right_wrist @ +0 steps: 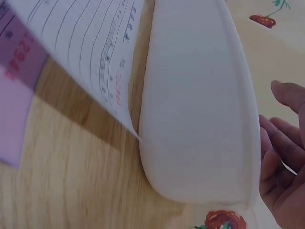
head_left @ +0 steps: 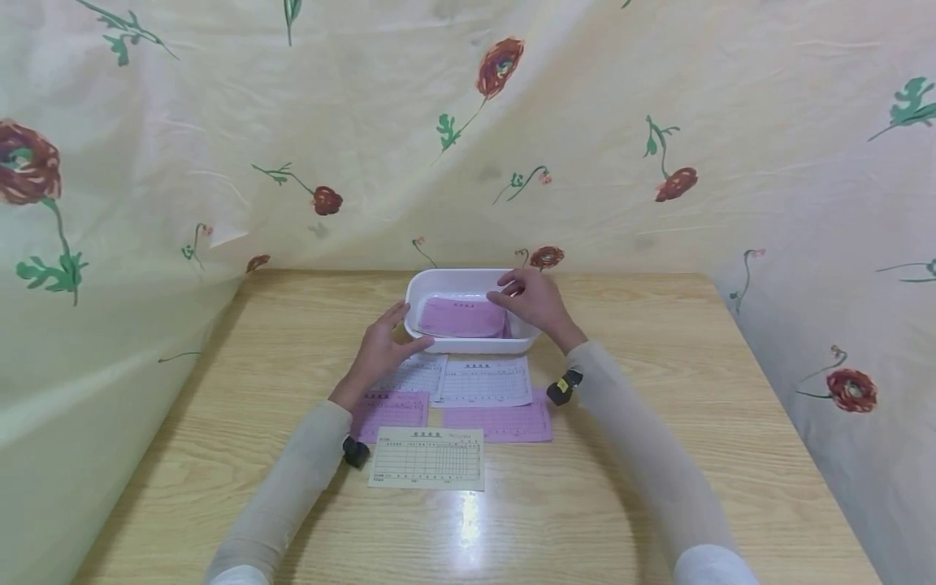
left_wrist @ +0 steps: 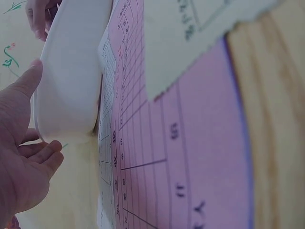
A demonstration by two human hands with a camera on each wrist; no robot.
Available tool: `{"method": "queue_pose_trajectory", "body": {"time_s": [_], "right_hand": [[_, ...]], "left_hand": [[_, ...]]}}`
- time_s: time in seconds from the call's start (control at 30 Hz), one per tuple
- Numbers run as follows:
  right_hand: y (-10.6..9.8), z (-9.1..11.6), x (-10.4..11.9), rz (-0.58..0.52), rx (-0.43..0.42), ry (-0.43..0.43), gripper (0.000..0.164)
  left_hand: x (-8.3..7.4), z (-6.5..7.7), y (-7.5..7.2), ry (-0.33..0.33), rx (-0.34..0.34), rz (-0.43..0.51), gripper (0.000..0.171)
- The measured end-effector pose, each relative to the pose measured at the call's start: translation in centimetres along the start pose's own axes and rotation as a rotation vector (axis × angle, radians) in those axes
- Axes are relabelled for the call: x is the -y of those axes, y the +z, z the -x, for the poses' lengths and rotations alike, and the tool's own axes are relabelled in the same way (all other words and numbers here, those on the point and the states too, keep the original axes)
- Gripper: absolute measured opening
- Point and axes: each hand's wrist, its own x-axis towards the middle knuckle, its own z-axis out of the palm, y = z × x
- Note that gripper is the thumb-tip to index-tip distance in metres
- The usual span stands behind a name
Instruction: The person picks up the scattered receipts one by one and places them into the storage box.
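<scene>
Hanging at the back and sides, a pale cloth (head_left: 380, 97) printed with red flowers surrounds a wood-grained counter (head_left: 746, 422). 2 pale sleeves (head_left: 651, 455) reach across it. Near the far edge sits the white tray (head_left: 504, 347), upright, with pink paper (head_left: 462, 318) lying flat inside. In front of it lie 5 slips: 2 white slips (head_left: 484, 382) closest to the tray, then 2 pink slips (head_left: 500, 422) partly under them, and 1 cream slip (head_left: 427, 459) overlapping the lower edges of the pink pair.

The left hand (head_left: 382, 349) is at the tray's front left corner, its grip spread and relaxed, thumb touching the rim. The right hand (head_left: 539, 301) is over the tray's right end, its grip loose, fingers bent, holding nothing; whether it touches the rim I cannot tell. Smallest are 2 black wrist devices (head_left: 356, 452).
</scene>
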Motion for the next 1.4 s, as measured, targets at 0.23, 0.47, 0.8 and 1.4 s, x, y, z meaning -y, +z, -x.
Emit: {"method": "queue_pose_trajectory", "body": {"time_s": [0.23, 0.47, 0.8, 1.4], "right_hand": [[-1.8, 0.9, -0.1, -0.007, -0.032, -0.121, 0.041], [-4.3, 3.1, 1.3, -0.047, -0.078, -0.188, 0.035], [-5.0, 8.1, 2.8, -0.031, -0.050, -0.220, 0.030], [-3.3, 13.1, -1.8, 0.002, 0.036, -0.093, 0.036]], "left_hand": [[-0.2, -0.1, 0.3, -0.006, 0.006, 0.005, 0.088], [-0.3, -0.2, 0.3, 0.002, 0.007, 0.003, 0.089], [-0.1, 0.3, 0.3, -0.011, 0.008, -0.001, 0.089], [-0.1, 0.1, 0.3, -0.017, 0.001, -0.009, 0.091]]}}
